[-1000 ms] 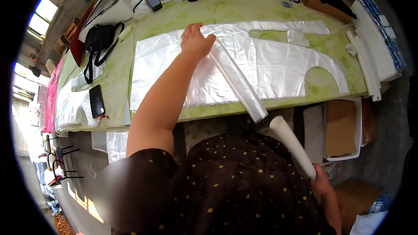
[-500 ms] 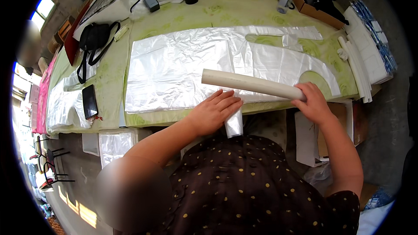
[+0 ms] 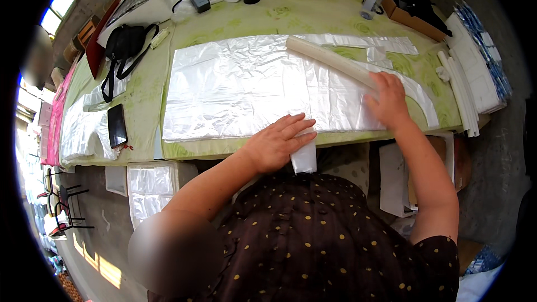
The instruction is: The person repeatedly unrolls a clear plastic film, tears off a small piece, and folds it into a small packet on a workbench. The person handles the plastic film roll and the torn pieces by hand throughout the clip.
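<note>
Green surface (image 3: 316,8), slippery-looking film (image 3: 229,92) under our flat, unclenched left grip (image 3: 277,145).
Pale tube (image 3: 331,62) leads away from our right grip (image 3: 391,100) (clenched? we can't tell): likely stiff, light, best held mid-length.

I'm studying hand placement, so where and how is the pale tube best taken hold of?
Probably by its near right end, coming from the right and wrapping around it: the pale tube is long and round, and slants over the plastic sheet with that end nearest the person. The right hand is at that end.
</note>
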A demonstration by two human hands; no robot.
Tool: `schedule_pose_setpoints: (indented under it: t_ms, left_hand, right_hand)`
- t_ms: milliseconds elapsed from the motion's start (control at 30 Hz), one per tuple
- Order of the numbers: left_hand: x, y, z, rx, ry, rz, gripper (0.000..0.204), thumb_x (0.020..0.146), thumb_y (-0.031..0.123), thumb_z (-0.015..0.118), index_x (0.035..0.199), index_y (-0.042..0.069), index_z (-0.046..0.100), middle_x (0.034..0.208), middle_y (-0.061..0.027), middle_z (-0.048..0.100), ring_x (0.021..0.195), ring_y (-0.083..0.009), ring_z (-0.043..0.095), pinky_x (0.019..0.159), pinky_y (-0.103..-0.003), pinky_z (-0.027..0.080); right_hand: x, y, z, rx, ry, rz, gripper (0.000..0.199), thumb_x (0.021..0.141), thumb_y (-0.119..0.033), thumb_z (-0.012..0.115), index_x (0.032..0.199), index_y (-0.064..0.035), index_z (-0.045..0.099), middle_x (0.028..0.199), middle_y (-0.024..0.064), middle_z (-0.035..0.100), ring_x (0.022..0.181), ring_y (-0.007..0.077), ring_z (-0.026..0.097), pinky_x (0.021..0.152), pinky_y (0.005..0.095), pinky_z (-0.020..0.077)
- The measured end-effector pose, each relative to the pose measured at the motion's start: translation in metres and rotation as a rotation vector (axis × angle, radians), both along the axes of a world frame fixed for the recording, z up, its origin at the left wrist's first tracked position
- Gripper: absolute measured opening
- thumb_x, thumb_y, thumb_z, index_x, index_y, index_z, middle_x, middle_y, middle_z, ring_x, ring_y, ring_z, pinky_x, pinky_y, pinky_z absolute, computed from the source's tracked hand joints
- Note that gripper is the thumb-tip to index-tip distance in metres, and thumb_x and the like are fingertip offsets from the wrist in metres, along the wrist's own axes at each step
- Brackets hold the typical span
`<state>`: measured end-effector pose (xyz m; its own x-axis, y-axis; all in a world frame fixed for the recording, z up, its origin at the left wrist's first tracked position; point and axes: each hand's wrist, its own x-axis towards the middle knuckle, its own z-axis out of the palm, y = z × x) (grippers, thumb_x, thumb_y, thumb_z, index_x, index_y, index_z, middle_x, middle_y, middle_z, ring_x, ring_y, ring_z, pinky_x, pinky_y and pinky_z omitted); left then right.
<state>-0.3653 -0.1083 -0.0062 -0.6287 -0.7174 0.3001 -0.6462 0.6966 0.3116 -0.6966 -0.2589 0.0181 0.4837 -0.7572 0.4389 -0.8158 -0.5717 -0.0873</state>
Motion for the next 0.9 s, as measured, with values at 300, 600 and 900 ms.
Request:
schedule_pose_setpoints:
  t_ms: [300, 600, 900]
  left_hand:
    - [0.001, -0.005, 0.002, 0.159, 0.338, 0.319, 0.065, 0.075, 0.006, 0.073, 0.138, 0.007, 0.056, 0.099, -0.0070, 0.069, 0.099, -0.0301, 0.060, 0.100, -0.044, 0.043]
    - [-0.008, -0.019, 0.000, 0.264, 0.533, 0.593, 0.082, 0.090, 0.015, 0.070, 0.155, -0.005, 0.025, 0.085, -0.0134, 0.072, 0.073, -0.0308, 0.068, 0.073, -0.040, 0.054]
    - [-0.006, -0.028, 0.022, 0.180, 0.026, 0.602, 0.076, 0.092, 0.036, 0.069, 0.155, 0.011, 0.038, 0.141, -0.0159, 0.054, 0.133, -0.0352, 0.048, 0.113, -0.053, 0.032]
  right_hand:
    - [0.087, 0.080, -0.012, 0.264, -0.233, 0.553, 0.042, 0.073, -0.015, 0.080, 0.112, -0.0112, 0.069, 0.121, 0.0088, 0.065, 0.116, 0.0326, 0.057, 0.101, 0.0453, 0.0446]
    - [0.130, 0.039, -0.007, 0.956, -0.509, 0.067, 0.028, 0.093, -0.029, 0.063, 0.100, -0.0031, 0.071, 0.088, 0.0131, 0.074, 0.080, 0.0287, 0.069, 0.076, 0.0409, 0.0535]
    - [0.145, 0.024, -0.004, 0.911, -0.271, -0.072, 0.033, 0.089, -0.033, 0.062, 0.102, -0.0055, 0.074, 0.096, 0.0156, 0.074, 0.091, 0.0337, 0.070, 0.082, 0.0428, 0.0546]
